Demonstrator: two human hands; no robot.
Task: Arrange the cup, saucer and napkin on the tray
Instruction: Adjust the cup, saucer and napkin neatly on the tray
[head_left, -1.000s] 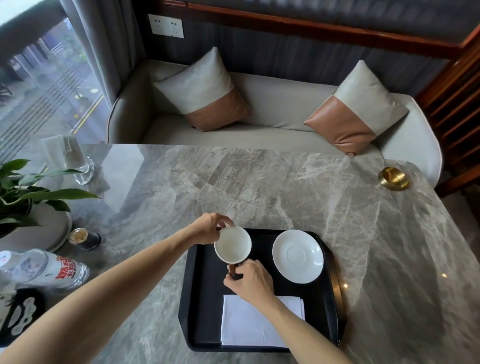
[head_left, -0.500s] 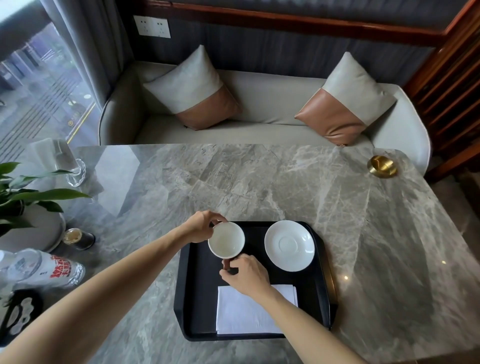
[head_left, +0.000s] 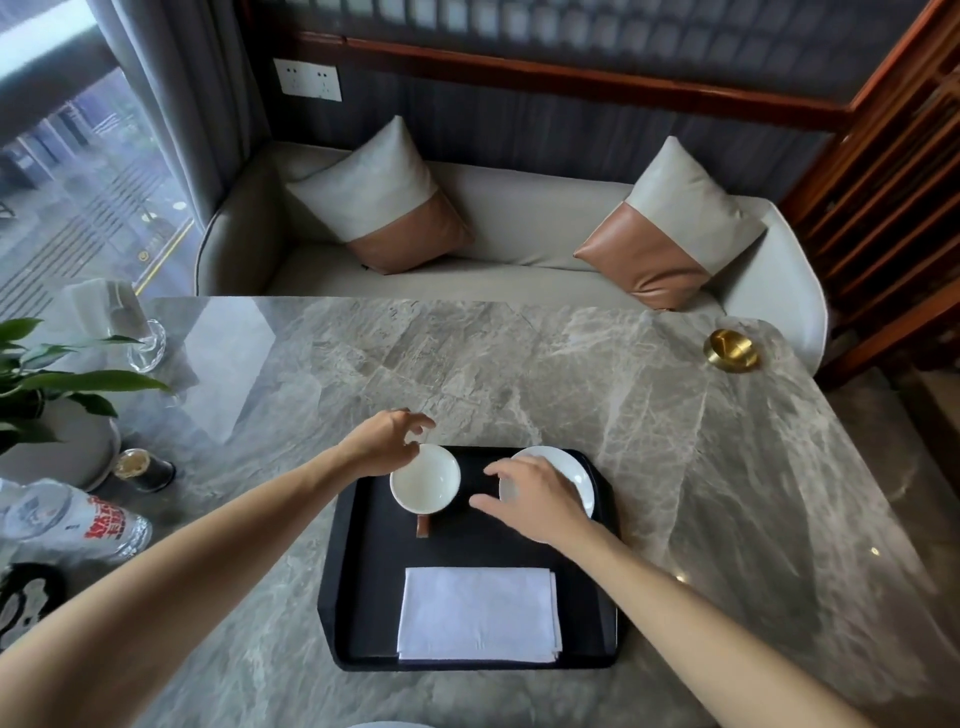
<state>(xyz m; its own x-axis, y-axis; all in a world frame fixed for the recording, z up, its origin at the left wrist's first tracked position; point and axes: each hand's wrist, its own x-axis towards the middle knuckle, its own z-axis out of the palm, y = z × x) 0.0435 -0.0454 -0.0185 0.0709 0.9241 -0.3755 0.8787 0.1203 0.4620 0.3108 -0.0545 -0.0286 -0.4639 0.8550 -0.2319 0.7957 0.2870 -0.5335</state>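
A black tray (head_left: 343, 582) lies on the marble table in front of me. A white cup (head_left: 425, 484) with a brown handle pointing toward me stands in the tray's far left part. My left hand (head_left: 383, 439) curls over the cup's far rim, fingertips at the rim; whether they touch it is unclear. A white saucer (head_left: 569, 474) rests in the far right part, partly covered by my right hand (head_left: 530, 498), which hovers with its fingers spread and nothing in it. A folded white napkin (head_left: 478, 613) lies flat at the tray's near edge.
On the left stand a potted plant (head_left: 47, 384), a small dark jar (head_left: 141, 470), a plastic water bottle (head_left: 72, 522) and a glass napkin holder (head_left: 127, 327). A brass dish (head_left: 731, 351) sits at the far right corner. A sofa with two cushions is behind the table.
My right hand has let go of the cup's handle and moved right, over the saucer. My left hand has loosened at the cup's rim. The cup now stands on the tray.
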